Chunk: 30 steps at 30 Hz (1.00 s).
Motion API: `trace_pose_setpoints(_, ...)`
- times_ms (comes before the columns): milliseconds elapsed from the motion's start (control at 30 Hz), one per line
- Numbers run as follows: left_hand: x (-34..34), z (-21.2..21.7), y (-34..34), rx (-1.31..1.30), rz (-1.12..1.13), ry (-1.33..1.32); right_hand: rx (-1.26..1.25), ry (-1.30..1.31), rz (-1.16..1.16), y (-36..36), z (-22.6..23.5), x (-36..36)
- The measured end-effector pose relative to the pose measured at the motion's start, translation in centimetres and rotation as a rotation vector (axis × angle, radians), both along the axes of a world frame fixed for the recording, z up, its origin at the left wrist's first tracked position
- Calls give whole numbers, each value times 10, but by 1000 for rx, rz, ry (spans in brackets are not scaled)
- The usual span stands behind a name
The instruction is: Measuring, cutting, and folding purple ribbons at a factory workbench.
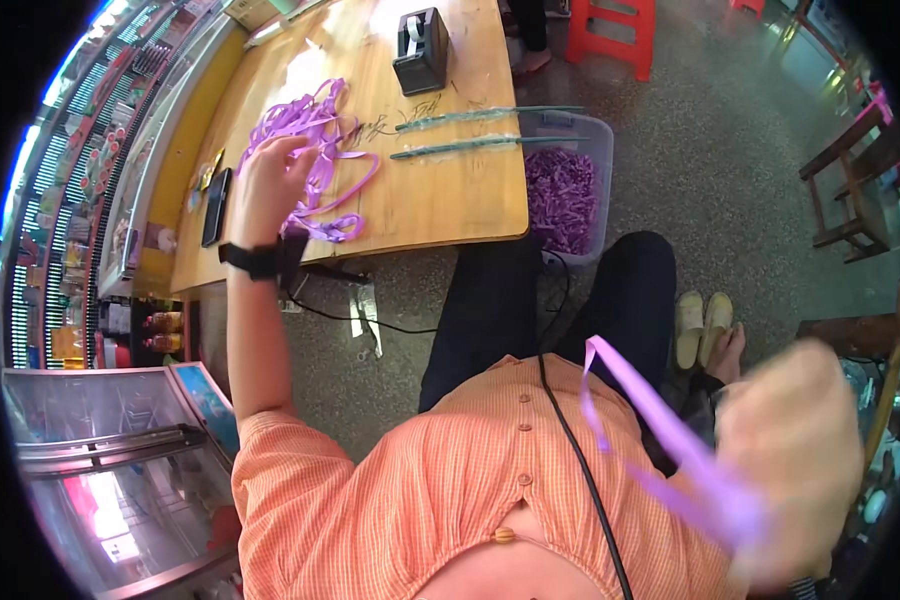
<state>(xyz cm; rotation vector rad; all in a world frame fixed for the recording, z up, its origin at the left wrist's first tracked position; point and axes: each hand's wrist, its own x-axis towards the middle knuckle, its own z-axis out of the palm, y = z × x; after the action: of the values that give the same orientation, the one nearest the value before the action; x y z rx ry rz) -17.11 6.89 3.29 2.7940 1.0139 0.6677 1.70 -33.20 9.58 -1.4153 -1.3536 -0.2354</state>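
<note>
My left hand (pixel 275 180) is over a tangled heap of purple ribbon (pixel 300 115) on the wooden table. Its fingers are curled in, and whatever may be between them is hidden. Out to the right, beside my body, my right hand (pixel 795 450) is smeared by motion. A purple ribbon (pixel 655 410) runs from it in a folded strip, its far end looping above my lap. More loops of the heap spill toward the table's near edge, right of my left wrist.
On the table (pixel 460 200) are a black tape dispenser (pixel 420 60), two thin green wrapped sticks (pixel 460 146) and a black phone (pixel 216 207). A clear bin (pixel 604 190) of purple pieces stands by its right edge. A black cable (pixel 580 460) crosses my shirt.
</note>
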Motion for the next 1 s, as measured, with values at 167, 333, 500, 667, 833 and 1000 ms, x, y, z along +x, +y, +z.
trace_pose_setpoints(167, 25, -8, -120, -777, -366, -436, -62, -207, 10, 50, -61, 54)
trace_pose_setpoints(333, 80, -40, -185, -1170, -720, -424, -124, -98, -58, 75, -90, 53)
trace_pose_setpoints(500, 108, -57, -191, -994, -776, -299, -141, -72, -138, 77, -103, 68)
trace_pose_setpoints(667, 97, -64, -183, -1392, -851, -208, -174, 14, -301, 74, -121, 106)
trace_pose_setpoints(833, 87, -66, -176, -1539, -946, -375, -262, 105, -436, 59, -166, 152)
trace_pose_setpoints(1000, 100, -63, -176, -1511, -659, -298, -551, 173, -171, 55, -168, 124)
